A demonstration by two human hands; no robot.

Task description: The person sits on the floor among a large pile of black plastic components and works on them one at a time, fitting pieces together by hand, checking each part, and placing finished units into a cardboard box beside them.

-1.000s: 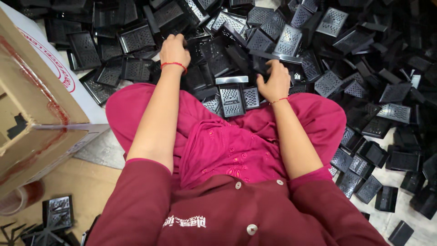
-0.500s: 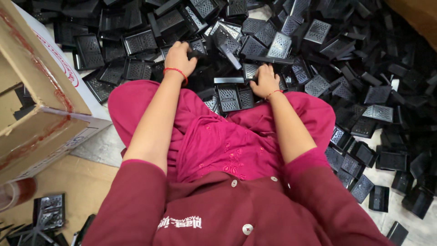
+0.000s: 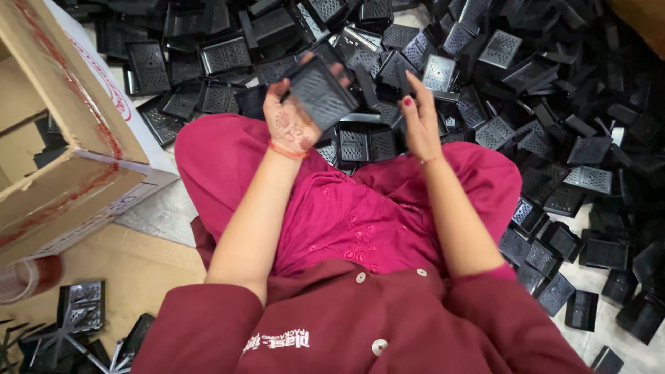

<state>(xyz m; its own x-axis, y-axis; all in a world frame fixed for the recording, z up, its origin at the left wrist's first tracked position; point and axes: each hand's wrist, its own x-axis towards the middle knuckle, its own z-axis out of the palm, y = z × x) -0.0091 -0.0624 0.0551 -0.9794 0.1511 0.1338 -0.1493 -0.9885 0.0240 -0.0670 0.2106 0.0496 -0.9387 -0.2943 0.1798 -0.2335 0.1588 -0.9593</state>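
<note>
Left hand (image 3: 291, 125) raised over lap, palm up, fingers (image 3: 277, 88) curled round edges of a black perforated plastic piece (image 3: 320, 91), clamped on it, piece tilted w/ grid face toward camera. Right hand (image 3: 420, 118) just beside, lifted edge-on, fingers (image 3: 414, 82) straight and close together; seems to touch nothing, though far side of palm is out of view, so hard to be sure. Thin red thread band on left wrist.

Fingertips of left hand partly hidden behind held piece. Lower body hidden under magenta tunic (image 3: 360, 208); dark red jacket (image 3: 346, 325) cut off at bottom edge. Cardboard box (image 3: 62, 159) at left cut off by frame, inside mostly out of view. Tape roll (image 3: 24, 277) at left edge only half seen.

Sitting on floor (image 3: 609, 284), pale where bare. Big heap of identical black grid pieces (image 3: 526, 90) spread ahead and to right, overlapping at all angles, some touching the knees. A few more black pieces (image 3: 82, 308) lower left on flat brown cardboard sheet (image 3: 131, 266), near box. Rest of room not visible.
</note>
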